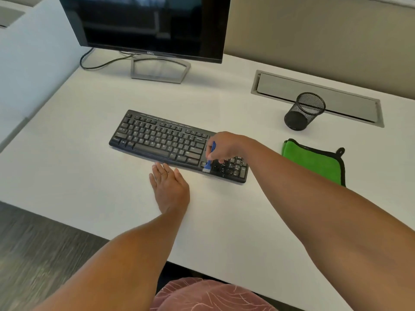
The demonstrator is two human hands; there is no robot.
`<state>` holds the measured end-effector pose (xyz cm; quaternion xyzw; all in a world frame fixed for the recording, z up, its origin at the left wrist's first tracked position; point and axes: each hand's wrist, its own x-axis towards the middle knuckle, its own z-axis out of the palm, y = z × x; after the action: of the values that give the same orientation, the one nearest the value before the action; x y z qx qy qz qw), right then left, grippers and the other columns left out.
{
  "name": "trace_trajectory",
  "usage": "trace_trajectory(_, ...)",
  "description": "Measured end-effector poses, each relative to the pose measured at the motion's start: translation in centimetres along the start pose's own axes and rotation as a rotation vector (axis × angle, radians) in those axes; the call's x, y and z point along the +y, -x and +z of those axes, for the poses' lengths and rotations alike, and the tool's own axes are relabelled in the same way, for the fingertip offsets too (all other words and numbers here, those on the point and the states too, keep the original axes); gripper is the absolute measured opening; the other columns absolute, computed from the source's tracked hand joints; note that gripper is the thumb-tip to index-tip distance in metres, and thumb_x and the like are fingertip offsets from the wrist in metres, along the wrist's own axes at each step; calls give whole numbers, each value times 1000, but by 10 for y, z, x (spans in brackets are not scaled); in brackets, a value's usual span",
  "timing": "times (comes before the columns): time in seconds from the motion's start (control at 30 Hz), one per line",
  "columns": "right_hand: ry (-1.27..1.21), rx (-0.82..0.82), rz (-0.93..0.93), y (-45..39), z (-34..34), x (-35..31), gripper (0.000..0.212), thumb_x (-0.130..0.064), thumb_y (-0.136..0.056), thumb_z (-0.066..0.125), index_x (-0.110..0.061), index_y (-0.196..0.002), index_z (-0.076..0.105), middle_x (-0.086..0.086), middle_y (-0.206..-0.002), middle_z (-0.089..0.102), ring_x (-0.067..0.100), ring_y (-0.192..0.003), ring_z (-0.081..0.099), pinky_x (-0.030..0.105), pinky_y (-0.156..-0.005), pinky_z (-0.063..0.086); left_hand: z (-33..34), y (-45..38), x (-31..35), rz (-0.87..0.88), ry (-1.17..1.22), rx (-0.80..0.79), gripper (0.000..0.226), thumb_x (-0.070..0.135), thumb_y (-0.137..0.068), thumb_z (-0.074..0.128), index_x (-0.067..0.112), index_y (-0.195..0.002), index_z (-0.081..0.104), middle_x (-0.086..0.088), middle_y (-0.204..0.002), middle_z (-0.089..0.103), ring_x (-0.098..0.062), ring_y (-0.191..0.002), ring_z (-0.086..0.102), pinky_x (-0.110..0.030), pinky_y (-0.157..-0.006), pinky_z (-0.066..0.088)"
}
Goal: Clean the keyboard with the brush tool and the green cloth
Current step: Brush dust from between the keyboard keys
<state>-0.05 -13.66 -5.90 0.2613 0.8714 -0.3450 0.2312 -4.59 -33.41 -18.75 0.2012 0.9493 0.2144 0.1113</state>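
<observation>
The left hand [168,188] lies flat on the desk [67,164], fingers straight and released, touching the front edge of the keyboard [157,140] near its middle. The right hand [225,147] grasps the blue brush [210,161], bristles down on the keyboard's right end. The green cloth [314,162] lies folded near the desk's right edge.

One head-worn camera looks forward and steeply down onto the near desk [67,140].
</observation>
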Motion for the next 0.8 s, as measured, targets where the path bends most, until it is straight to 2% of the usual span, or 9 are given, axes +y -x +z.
trace_trajectory(0.07,-55,82,-16,-2,-4,-1,9,-11,-90,60,-14,-92,68,6,-98,71,11,-71,61,23,-60,47,1,0,1,-1,-3,7,57,32,-109,17,2,-158,17,-13,-168,10,-21,-156,-2,-35,-126,-8)
trace_trajectory(0.17,67,211,-1,-7,-5,-2,14,-9,-89,56,-13,-97,67,5,-109,65,19,-91,61,33,-77,53,0,1,2,-2,1,17,56,31,-109,18,2,-158,18,-13,-168,11,-21,-156,-2,-36,-126,-8)
trace_trajectory(0.33,45,-32,-43,1,-1,-4,12,-12,-90,59,-9,-96,69,8,-94,73,13,-70,64,25,-64,49,-5,3,-1,19,-24,-7,57,31,-109,16,3,-158,16,-13,-168,9,-22,-156,-3,-35,-125,-10)
trace_trajectory(0.4,17,71,-38,1,-4,-5,13,-9,-90,56,-8,-96,68,5,-92,70,14,-74,63,27,-64,51,-5,6,-7,73,-80,-20,57,31,-109,15,3,-158,16,-13,-168,8,-22,-156,-3,-33,-125,-11)
trace_trajectory(0.5,120,208,6,-1,0,-2,21,-7,-87,50,-6,-100,67,10,-108,67,26,-96,64,41,-83,55,-4,11,-13,186,-139,-45,57,31,-109,16,3,-158,17,-14,-168,9,-23,-156,-2,-33,-125,-10)
trace_trajectory(0.6,181,94,5,3,3,1,21,-8,-88,52,-3,-101,68,10,-101,70,20,-82,64,41,-77,55,-2,10,-15,279,-163,-52,57,30,-109,15,1,-158,16,-15,-168,7,-22,-156,-4,-33,-124,-11)
trace_trajectory(0.67,89,25,-9,8,-1,2,16,-10,-91,55,-6,-99,68,0,-87,69,11,-71,63,30,-64,51,-3,10,-15,303,-170,-52,60,33,-107,9,0,-157,16,-15,-168,7,-22,-156,-4,-33,-124,-11)
trace_trajectory(0.73,-12,142,4,7,-7,5,13,-8,-90,56,-11,-98,67,-3,-91,63,7,-72,58,21,-59,43,-3,10,-17,320,-169,-53,66,37,-104,5,0,-157,16,-16,-167,7,-23,-156,-4,-33,-124,-10)
trace_trajectory(0.8,-70,314,31,0,-13,9,14,-7,-89,55,-16,-93,65,-1,-101,60,12,-84,58,24,-66,44,-2,10,-18,332,-146,-46,69,38,-102,3,-1,-157,16,-16,-167,9,-24,-156,-1,-34,-125,-7)
